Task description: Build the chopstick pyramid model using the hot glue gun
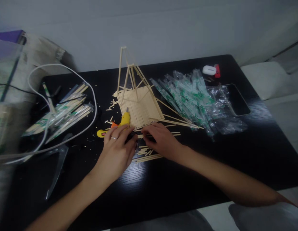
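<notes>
A structure of wooden sticks [136, 99], a flat square base with a tall pointed frame, stands mid-table. A yellow glue gun [123, 121] lies just in front of it. My left hand [116, 150], a ring on one finger, rests palm down beside the glue gun with its fingers curled over loose sticks [145, 154]. My right hand [161, 139] lies next to it, fingers pressed down on the same pile of loose sticks. What either hand pinches is hidden under the fingers.
Wrapped chopsticks [62, 112] and a white cable [91, 96] lie at the left, with pliers [59, 160] near the front left. Empty plastic wrappers [194, 99], a phone [236, 99] and a white earbud case [209, 70] sit at the right on the black table [163, 192].
</notes>
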Motion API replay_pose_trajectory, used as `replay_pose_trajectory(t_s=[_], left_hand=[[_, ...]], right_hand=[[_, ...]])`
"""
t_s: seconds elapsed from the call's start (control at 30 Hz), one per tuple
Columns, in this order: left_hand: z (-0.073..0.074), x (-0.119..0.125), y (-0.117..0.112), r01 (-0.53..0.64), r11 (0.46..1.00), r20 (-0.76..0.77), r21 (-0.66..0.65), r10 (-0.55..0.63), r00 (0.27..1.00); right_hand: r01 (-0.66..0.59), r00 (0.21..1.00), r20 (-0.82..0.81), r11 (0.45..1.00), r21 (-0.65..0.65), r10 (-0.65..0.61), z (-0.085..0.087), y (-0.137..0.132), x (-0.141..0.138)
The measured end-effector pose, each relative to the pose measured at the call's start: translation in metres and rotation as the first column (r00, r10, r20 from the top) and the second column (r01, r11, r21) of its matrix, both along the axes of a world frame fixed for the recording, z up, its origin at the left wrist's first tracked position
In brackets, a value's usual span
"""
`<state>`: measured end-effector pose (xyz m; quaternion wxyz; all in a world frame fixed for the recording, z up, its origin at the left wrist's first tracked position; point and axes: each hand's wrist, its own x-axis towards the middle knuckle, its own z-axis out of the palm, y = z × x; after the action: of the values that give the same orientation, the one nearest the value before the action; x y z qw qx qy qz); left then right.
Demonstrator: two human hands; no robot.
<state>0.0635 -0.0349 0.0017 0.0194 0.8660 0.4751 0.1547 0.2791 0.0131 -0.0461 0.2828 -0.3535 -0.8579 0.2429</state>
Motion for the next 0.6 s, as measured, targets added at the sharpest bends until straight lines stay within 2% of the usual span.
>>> replay_pose_trajectory(t_s=[0.27,0.6], left_hand=[[-0.009,0.001,0.009,-0.016,0.999,0.071,0.05,0.012,0.997],[-0.002,0.008,0.021,0.016,1.0,0.036,-0.009,-0.016,0.999]], right_hand=[[-0.005,1.0,-0.012,1.0,0.014,0.005,-0.001,0.0,0.0],[0.001,1.0,-0.008,1.0,0.015,-0.001,0.0,0.001,0.0]])
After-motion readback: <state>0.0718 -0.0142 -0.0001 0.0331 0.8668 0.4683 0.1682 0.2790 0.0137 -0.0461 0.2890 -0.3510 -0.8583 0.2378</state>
